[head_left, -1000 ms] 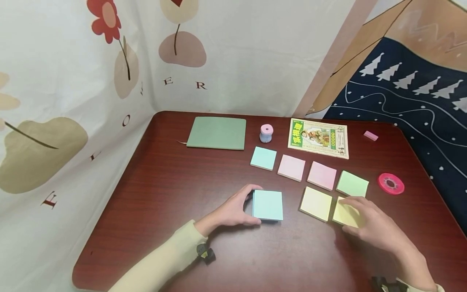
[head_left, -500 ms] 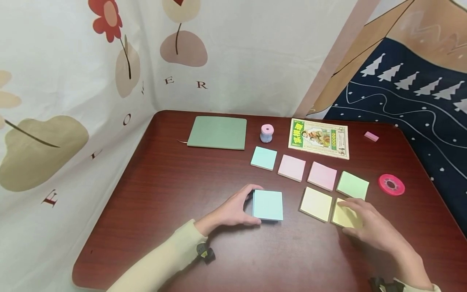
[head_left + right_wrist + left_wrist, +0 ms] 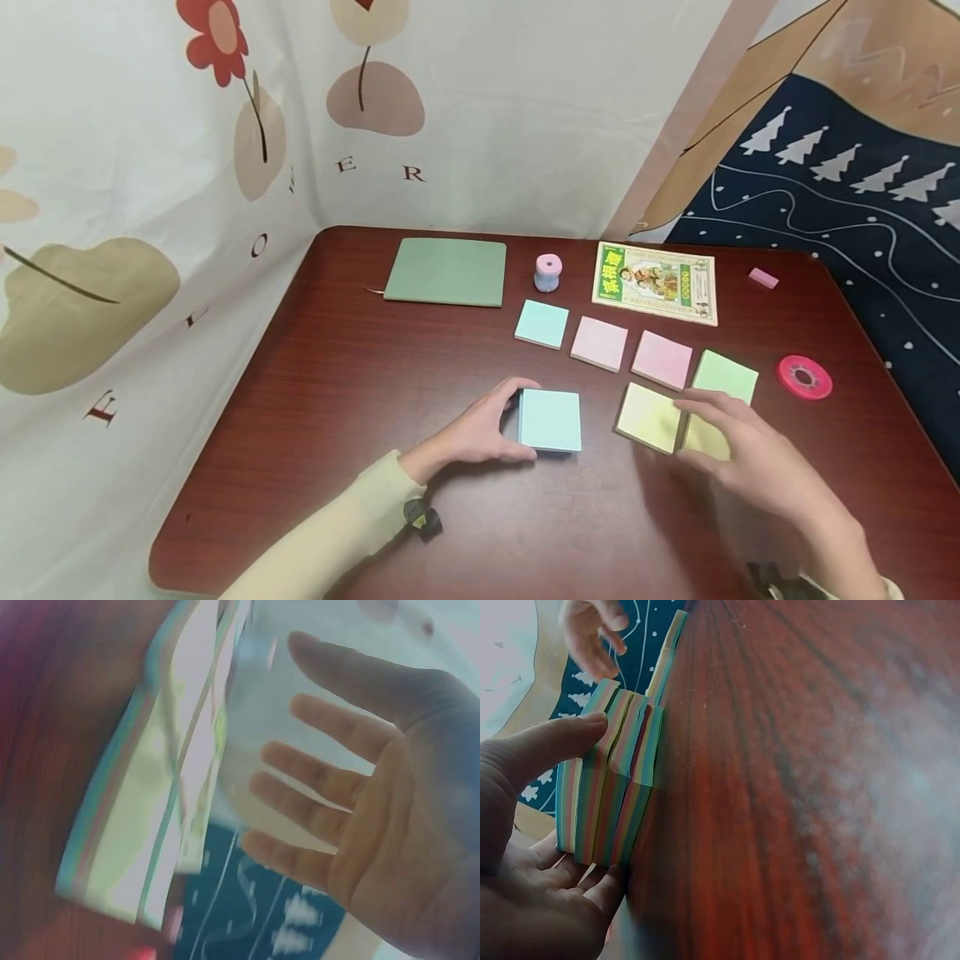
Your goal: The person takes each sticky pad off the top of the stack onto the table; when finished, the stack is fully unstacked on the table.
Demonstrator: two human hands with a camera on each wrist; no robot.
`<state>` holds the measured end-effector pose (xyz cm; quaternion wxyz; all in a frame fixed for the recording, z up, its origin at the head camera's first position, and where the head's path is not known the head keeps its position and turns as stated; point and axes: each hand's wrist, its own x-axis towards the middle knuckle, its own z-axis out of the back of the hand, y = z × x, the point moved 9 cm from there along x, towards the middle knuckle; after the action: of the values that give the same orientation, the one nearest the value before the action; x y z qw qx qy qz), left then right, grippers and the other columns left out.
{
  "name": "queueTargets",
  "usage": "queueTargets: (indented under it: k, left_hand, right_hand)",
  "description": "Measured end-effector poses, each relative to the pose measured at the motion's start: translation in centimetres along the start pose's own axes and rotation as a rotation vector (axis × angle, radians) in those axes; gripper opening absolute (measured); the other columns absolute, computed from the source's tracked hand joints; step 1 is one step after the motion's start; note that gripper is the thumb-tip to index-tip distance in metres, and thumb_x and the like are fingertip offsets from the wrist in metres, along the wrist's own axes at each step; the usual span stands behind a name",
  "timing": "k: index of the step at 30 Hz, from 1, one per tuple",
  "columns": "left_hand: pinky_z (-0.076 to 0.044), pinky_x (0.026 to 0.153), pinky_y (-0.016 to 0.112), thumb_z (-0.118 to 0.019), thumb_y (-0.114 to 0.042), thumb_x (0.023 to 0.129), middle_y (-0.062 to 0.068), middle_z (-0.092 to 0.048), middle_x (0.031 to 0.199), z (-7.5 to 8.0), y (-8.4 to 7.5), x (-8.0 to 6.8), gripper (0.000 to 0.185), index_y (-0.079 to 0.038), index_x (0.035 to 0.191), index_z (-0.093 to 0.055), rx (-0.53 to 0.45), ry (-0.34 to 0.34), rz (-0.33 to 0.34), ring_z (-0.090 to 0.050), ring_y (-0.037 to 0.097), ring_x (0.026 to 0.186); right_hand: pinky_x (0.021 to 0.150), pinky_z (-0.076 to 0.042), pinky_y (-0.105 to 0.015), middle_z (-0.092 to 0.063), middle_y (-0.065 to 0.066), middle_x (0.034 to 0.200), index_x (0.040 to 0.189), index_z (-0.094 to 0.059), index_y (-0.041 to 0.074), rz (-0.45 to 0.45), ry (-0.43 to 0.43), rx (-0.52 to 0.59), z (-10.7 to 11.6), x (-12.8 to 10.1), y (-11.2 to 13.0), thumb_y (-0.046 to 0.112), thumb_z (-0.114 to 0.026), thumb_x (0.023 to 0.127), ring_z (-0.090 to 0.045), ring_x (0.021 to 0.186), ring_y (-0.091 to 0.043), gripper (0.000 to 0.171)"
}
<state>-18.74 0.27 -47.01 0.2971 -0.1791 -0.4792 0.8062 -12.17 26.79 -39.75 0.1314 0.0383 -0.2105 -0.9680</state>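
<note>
Surface [image 3: 337, 367]: reddish-brown, wood-grained, rounded corners.

Left hand [image 3: 476, 435]: thumb on one side and fingers on the other, gripping a stack of sticky notes [image 3: 551, 421]. Stack: near the middle of the surface, pale blue on top; sides striped in several colours, layers slightly out of line.

Right hand [image 3: 765, 462]: wide, fingers spaced and nearly straight, holding nothing; above the right yellow pad [image 3: 705, 439], which it partly covers. Left yellow pad [image 3: 649, 418]: lying flat just beside it, on the side towards the stack.

Slanting row of four, beyond stack and yellow pads, its right end closer to the right edge: blue pad [image 3: 542, 324], pale pink pad [image 3: 599, 343], deeper pink pad [image 3: 663, 360], green pad [image 3: 726, 377].

Along the far edge, left to right: green notebook [image 3: 447, 272], closed, towards the far left corner; pink-and-blue spool [image 3: 548, 271], upright; booklet [image 3: 656, 283] with illustrated cover; small pink block [image 3: 763, 278], towards the far right corner.

Near the right edge: bright pink ring [image 3: 822, 382], lying flat.
</note>
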Motion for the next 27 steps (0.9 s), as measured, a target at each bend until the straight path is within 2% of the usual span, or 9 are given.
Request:
queueTargets:
  k: [6, 10, 14, 18, 27]
  left_hand:
    - [-0.037, 0.108, 0.031, -0.089, -0.014, 0.069, -0.002, -0.049, 0.132, 0.0, -0.2, 0.0, 0.085, -0.012, 0.139, -0.042, 0.003, 0.006, -0.006, -0.046, 0.011, 0.124]
    - [-0.036, 0.108, 0.03, -0.089, -0.015, 0.069, -0.003, -0.047, 0.133, 0.0, -0.2, 0.0, 0.086, -0.013, 0.139, -0.041, 0.007, 0.015, -0.001, -0.045, 0.011, 0.124]
    - [-0.036, 0.108, 0.029, -0.09, -0.015, 0.067, -0.003, -0.046, 0.135, -0.1, -0.2, 0.0, 0.088, -0.014, 0.14, -0.04, 0.011, 0.021, 0.002, -0.045, 0.011, 0.124]
    - [-0.037, 0.107, 0.03, -0.09, -0.013, 0.066, -0.001, -0.046, 0.137, -0.1, -0.2, 0.0, 0.09, -0.013, 0.141, -0.04, 0.011, 0.018, -0.006, -0.045, 0.013, 0.125]
    - [-0.039, 0.105, 0.033, -0.089, -0.014, 0.067, -0.001, -0.046, 0.138, -0.1, -0.1, -0.1, 0.09, -0.014, 0.142, -0.039, 0.048, 0.021, 0.014, -0.047, 0.014, 0.124]
  right_hand:
    - [0.093, -0.048, -0.049, -0.053, -0.013, 0.135, 0.131, -0.062, 0.012, 0.277, -0.026, -0.021, -2.7, 2.7, 6.6, 0.023, -0.086, 0.075, -0.052, 0.121, -0.029, 0.062]
    - [0.098, -0.046, -0.045, -0.048, -0.012, 0.141, 0.134, -0.059, 0.012, 0.385, 0.001, -0.008, -4.9, 4.3, 9.7, 0.029, -0.086, 0.075, -0.047, 0.126, -0.026, 0.067]
    - [0.101, -0.044, -0.043, -0.044, -0.013, 0.145, 0.135, -0.058, 0.013, 0.426, 0.051, 0.012, -6.4, 5.6, 11.2, 0.032, -0.085, 0.075, -0.042, 0.13, -0.026, 0.069]
    - [0.101, -0.043, -0.043, -0.044, -0.012, 0.145, 0.134, -0.059, 0.014, 0.45, 0.078, 0.017, -7.2, 6.5, 11.9, 0.029, -0.087, 0.073, -0.044, 0.129, -0.027, 0.069]
    - [0.089, -0.05, -0.038, -0.051, -0.009, 0.137, 0.129, -0.062, 0.016, 0.43, 0.065, -0.012, -7.4, 7.4, 12.1, 0.026, -0.086, 0.072, -0.052, 0.117, -0.022, 0.062]
